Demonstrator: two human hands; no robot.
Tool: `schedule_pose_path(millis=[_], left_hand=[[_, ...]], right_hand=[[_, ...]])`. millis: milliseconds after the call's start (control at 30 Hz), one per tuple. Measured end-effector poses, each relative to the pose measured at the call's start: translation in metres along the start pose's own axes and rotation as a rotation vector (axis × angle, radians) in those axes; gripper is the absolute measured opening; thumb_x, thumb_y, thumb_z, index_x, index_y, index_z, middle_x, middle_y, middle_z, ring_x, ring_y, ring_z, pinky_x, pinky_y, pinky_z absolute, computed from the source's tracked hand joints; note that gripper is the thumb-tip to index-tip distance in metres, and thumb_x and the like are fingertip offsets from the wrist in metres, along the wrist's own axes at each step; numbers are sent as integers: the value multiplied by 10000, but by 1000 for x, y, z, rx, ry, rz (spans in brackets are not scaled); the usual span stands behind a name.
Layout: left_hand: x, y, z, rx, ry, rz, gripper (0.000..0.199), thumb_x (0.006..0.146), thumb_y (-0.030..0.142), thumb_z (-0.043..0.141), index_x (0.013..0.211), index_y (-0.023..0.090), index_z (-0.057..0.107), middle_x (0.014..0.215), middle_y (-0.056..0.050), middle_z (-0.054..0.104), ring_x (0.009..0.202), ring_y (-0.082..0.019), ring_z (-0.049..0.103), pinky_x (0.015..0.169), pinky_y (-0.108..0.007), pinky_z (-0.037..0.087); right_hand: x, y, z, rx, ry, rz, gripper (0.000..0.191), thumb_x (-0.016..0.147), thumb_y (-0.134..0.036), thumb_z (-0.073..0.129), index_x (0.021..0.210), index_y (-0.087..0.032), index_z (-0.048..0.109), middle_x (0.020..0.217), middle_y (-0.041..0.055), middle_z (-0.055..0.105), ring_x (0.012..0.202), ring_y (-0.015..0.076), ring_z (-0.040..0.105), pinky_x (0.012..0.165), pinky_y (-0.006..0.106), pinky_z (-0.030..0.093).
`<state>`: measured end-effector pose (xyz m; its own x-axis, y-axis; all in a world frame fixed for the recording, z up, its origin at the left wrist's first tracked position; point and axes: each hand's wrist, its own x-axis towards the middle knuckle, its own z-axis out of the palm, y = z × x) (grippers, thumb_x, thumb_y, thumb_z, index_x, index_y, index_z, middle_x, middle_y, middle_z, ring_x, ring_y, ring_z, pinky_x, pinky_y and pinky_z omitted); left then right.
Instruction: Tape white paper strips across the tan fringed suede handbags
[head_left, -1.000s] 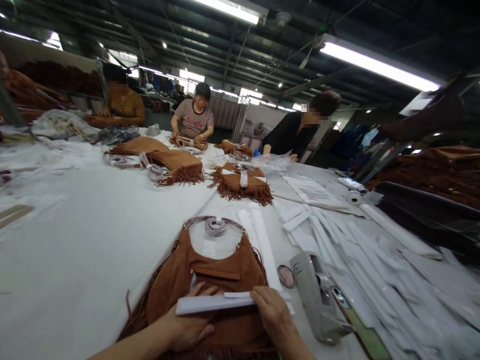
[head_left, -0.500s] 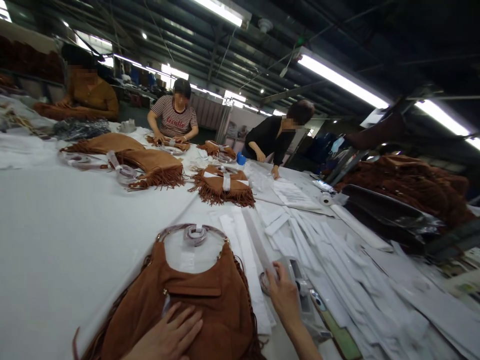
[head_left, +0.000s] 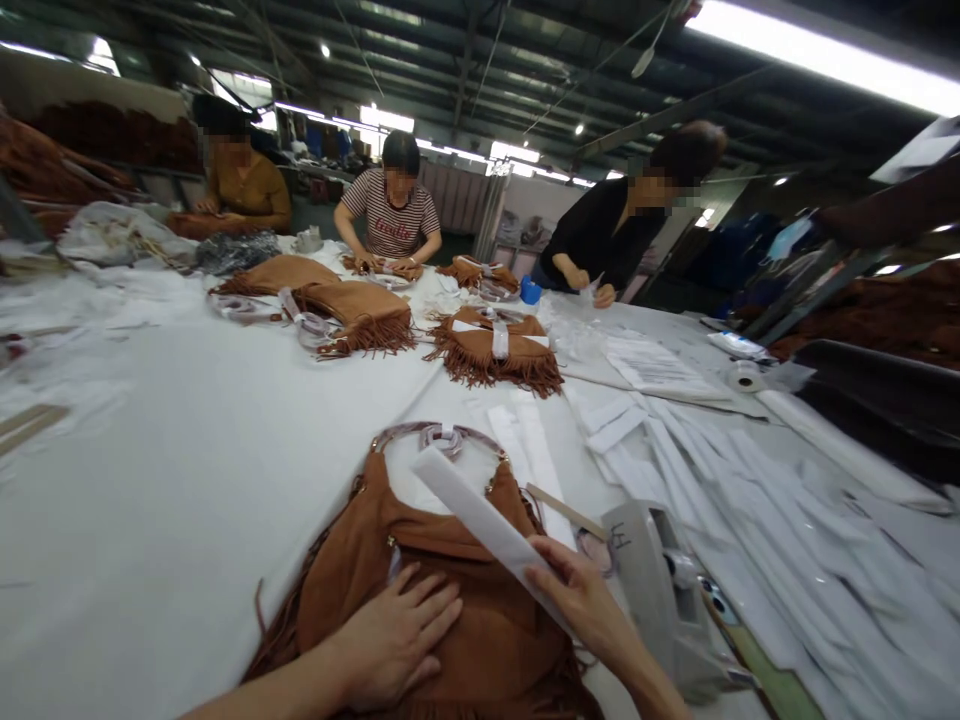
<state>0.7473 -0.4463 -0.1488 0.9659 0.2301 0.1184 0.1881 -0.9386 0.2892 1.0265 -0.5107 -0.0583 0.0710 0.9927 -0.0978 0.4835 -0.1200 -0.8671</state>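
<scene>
A brown fringed handbag (head_left: pixel 352 580) lies on the white table in front of me, its wrapped handle pointing away. My left hand (head_left: pixel 397 635) rests flat on the bag's front, fingers spread, just below the zipped pocket. Between the thumb and fingers of my right hand (head_left: pixel 574 590) is a white foam strip (head_left: pixel 480 515). The strip slants up and left across the bag's right side and opening, over the pocket's right end. Just right of that hand stands a grey tape dispenser (head_left: pixel 649 570).
Many white strips (head_left: pixel 720 500) cover the table at right. A phone (head_left: pixel 780 670) lies beside the dispenser. More fringed bags (head_left: pixel 495 350) lie farther back. Beyond them are several people, one in a striped shirt (head_left: pixel 390 215), another in black (head_left: pixel 600 230).
My right hand has come left from beside the tape dispenser and now holds a white strip over the bag. My left hand stays flat on the bag. The view has turned left.
</scene>
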Motion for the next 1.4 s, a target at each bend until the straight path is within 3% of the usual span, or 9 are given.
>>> schedule_pose_path(millis=[133,267,400,533,800,967,1133,1267,1400], left_hand=[[0,10,2,60,96,-128,652,890,456,516,1419,160,275,1292,-126,539,1163,-266,487,1037,-498,331],[0,31,7,163,239,-418,431,818,360,644,1180,175,501,934,-55,620,848,-237,570,776,-402,464],[-4,50,-1,267,387,-303,174,856,188,545,1028,162,532,782,-22,573,684,-194,530,589,-327,412],[-7,60,-13,303,441,-212,130,888,155,455,994,150,530,735,-19,545,643,-186,504,555,-331,369],[-10,61,-17,272,312,-231,204,936,182,379,1083,160,518,803,-34,568,722,-186,519,637,-350,382],[-5,54,-20,190,259,-305,148,933,238,449,1052,184,518,1132,-71,567,1021,-231,507,922,-434,370],[-2,43,-18,-17,58,-430,99,925,190,431,940,198,528,920,-30,592,867,-217,539,781,-365,425],[-2,39,-13,-76,62,-418,140,937,185,393,907,197,529,899,-33,593,857,-208,549,777,-347,425],[-2,38,-10,-69,78,-438,168,935,172,372,914,192,537,924,-43,607,860,-208,556,781,-353,437]], right_hand=[[5,15,44,-164,-53,-39,321,815,-392,544,1038,-199,670,1053,65,691,987,263,622,903,373,465],[15,21,45,-226,-87,-62,330,817,-366,520,1053,-206,685,1051,63,695,982,261,627,912,369,454],[9,5,37,-167,-163,-53,326,809,-383,540,1017,-186,697,1021,58,700,963,252,622,895,328,453],[1,-12,37,-157,-316,-69,238,802,-329,533,895,-183,697,893,27,694,865,233,616,796,278,454],[4,-11,42,-195,-438,-109,149,759,-208,493,749,-193,641,727,-23,606,732,184,540,665,246,391],[6,-9,50,-180,-529,-104,178,739,-197,489,753,-183,666,683,-33,577,683,158,511,634,232,369],[7,-11,27,-242,-536,-95,255,807,-279,454,696,-169,654,585,-50,476,554,106,385,556,219,323],[-2,-3,6,-288,-453,-49,224,785,-278,491,661,-172,644,560,-52,460,530,98,356,529,216,300],[-12,11,13,-327,-371,-47,220,779,-253,477,678,-176,657,583,-36,519,563,116,427,557,222,325]])
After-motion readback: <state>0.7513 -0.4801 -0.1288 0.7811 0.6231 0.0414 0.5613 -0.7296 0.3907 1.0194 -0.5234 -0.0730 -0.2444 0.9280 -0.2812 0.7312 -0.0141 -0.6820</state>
